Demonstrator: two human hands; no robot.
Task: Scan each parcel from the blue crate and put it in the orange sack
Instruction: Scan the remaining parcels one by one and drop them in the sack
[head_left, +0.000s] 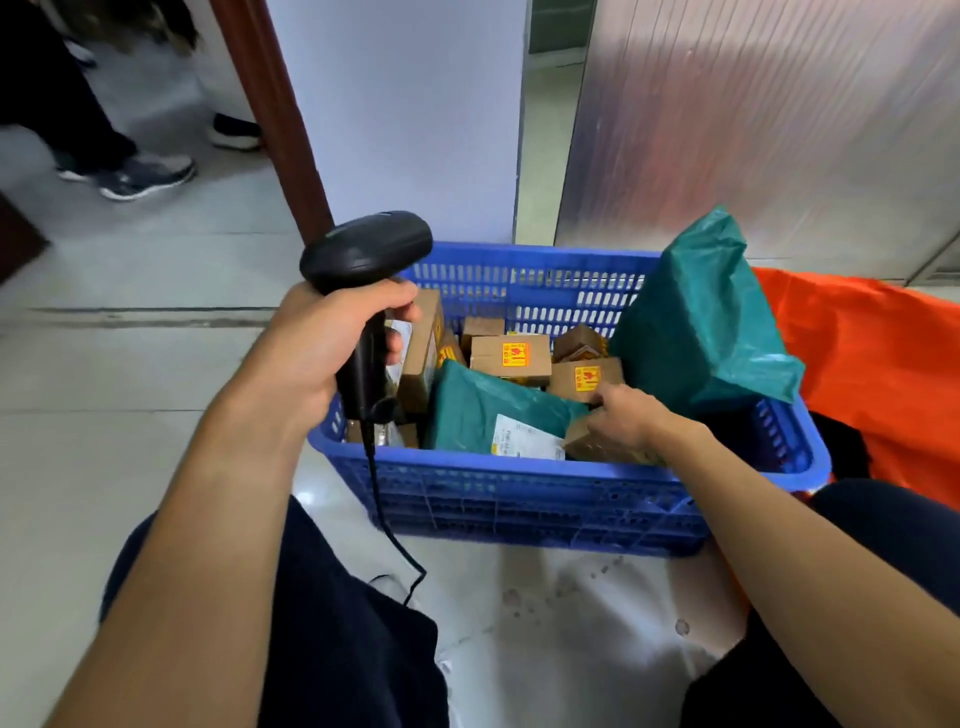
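The orange sack (872, 364) lies open on the floor, touching the right side of the crate, so a scanned parcel has only a short way to travel. The blue crate (519, 483) stands on the floor between the person's knees, within reach of both hands. It holds many parcels, so the task appears far from finished. A tall green mailer (696, 322) leans upright against the crate's right wall, its top above the rim. A flat green mailer (483, 410) lies across the middle with its white label (524, 441) facing up; the print is too small to read. The brown cartons (511, 356) behind it carry yellow stickers with a red mark; their text is illegible. The scanner (363, 249) is raised over the crate's left end, ready for a label. The left hand (322, 343) is wrapped round its handle. The right hand (628, 415) grips a small brown carton (587, 444) at the crate's near right, probably the next item to scan
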